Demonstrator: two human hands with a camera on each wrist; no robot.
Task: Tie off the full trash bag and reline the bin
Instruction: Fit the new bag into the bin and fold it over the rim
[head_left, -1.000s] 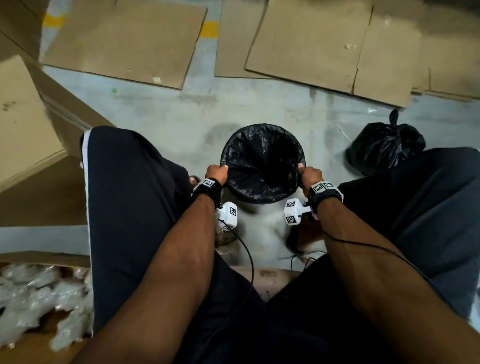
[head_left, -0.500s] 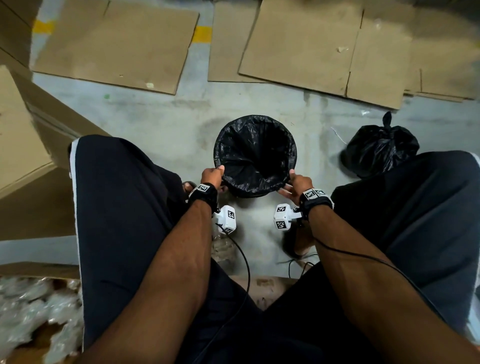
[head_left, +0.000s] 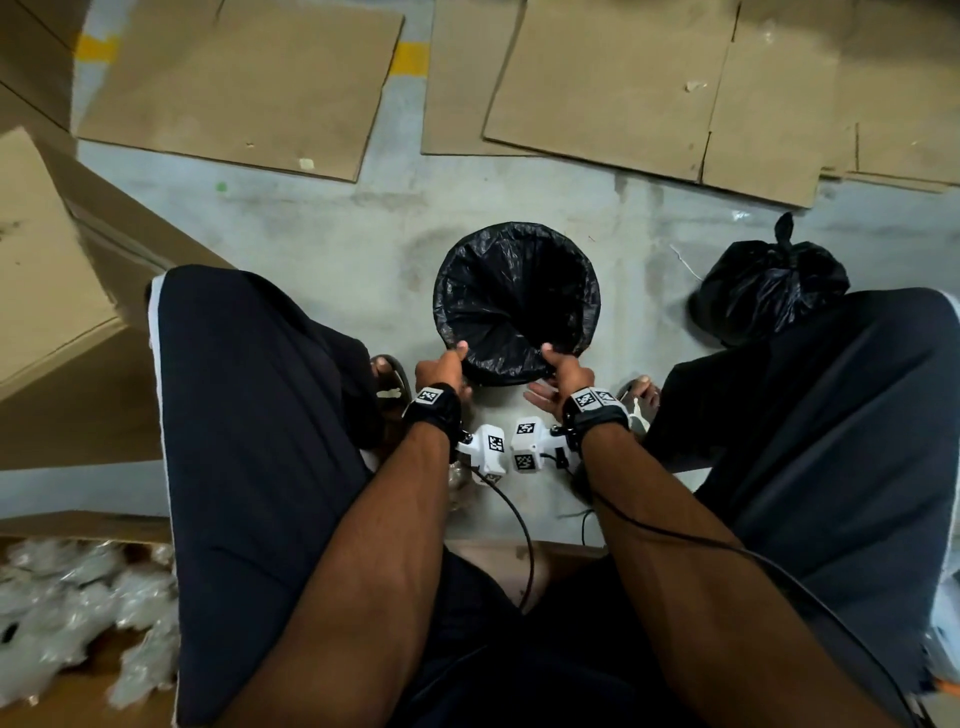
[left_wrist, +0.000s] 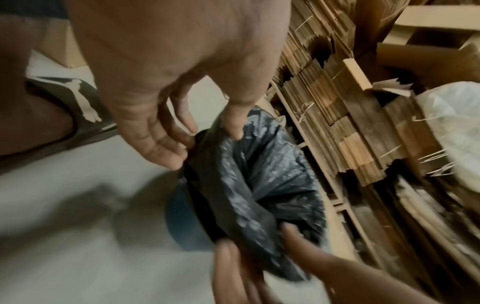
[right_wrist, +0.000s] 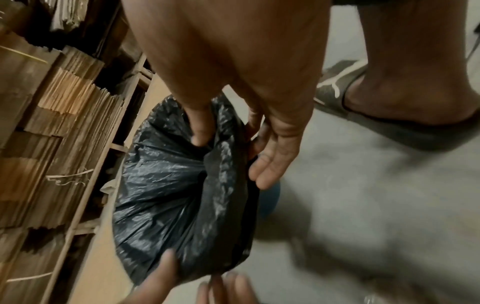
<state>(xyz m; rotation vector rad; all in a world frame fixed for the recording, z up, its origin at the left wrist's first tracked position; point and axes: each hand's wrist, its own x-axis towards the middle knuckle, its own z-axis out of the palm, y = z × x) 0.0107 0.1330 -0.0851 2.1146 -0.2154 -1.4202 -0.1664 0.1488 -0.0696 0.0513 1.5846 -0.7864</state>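
Observation:
A small round bin (left_wrist: 182, 222) with a blue body stands on the concrete floor between my knees. A black liner (head_left: 517, 301) is folded over its rim. My left hand (head_left: 451, 364) pinches the liner's near-left edge, with the thumb (left_wrist: 233, 125) inside and the fingers (left_wrist: 161, 148) outside. My right hand (head_left: 558, 366) pinches the near-right edge in the same way, thumb (right_wrist: 201, 131) inside and fingers (right_wrist: 272, 162) outside. A knotted, full black trash bag (head_left: 769, 291) sits on the floor to the right of the bin, beside my right knee.
Flattened cardboard sheets (head_left: 623, 88) cover the floor beyond the bin. A large cardboard box (head_left: 47, 249) stands at the left. An open box of clear plastic wrap (head_left: 62, 613) is at the lower left. My slippered feet (head_left: 389, 379) flank the bin.
Both hands have slid along the rim from the bin's left and right sides to its near edge. They are now close together.

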